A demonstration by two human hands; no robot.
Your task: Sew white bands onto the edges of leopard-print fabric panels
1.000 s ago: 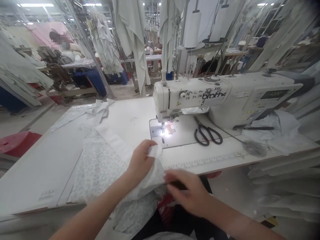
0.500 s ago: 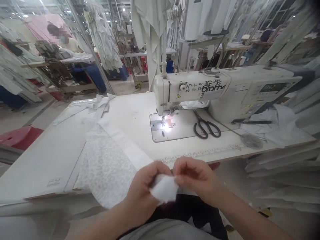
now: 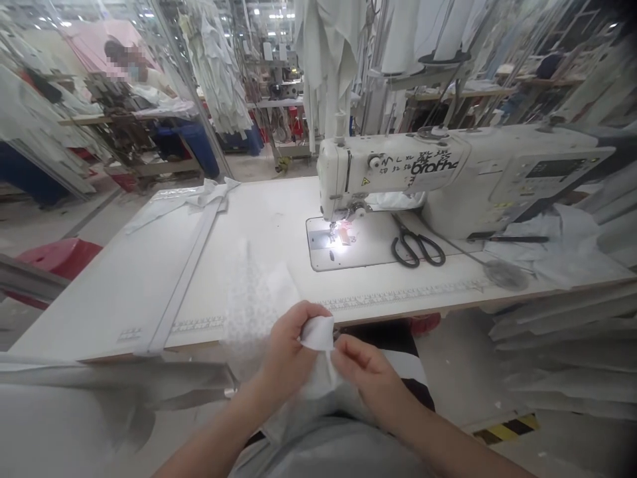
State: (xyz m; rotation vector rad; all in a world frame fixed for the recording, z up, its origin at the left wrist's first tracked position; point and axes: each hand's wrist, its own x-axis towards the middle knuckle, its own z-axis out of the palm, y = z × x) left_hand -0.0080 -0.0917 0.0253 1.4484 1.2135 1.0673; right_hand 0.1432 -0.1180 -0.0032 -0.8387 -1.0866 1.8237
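A white cloth piece [image 3: 318,333] with a faint grey print is between my two hands, in front of the table's near edge. My left hand [image 3: 293,342] is closed round it, thumb on top. With pinched fingers, my right hand [image 3: 362,365] grips the cloth's edge close beside the left. The printed part [image 3: 249,299] trails left over the table edge, smeared by motion, and more cloth hangs toward my lap. Beyond my hands stands a white sewing machine [image 3: 388,172], its lamp lighting the needle plate [image 3: 318,255].
Black-handled scissors [image 3: 418,249] lie right of the needle plate. A measuring tape strip [image 3: 398,295] runs along the table's front. White fabric pieces lie at the back left [image 3: 199,196] and right [image 3: 547,245]. Stacked cloth [image 3: 567,352] stands at the right. Another person [image 3: 144,76] sits far left.
The cloth has been drawn off the table toward my body, its printed part sliding right and bunching. Both hands remain on it, and my right hand sits lower. The view has shifted slightly.
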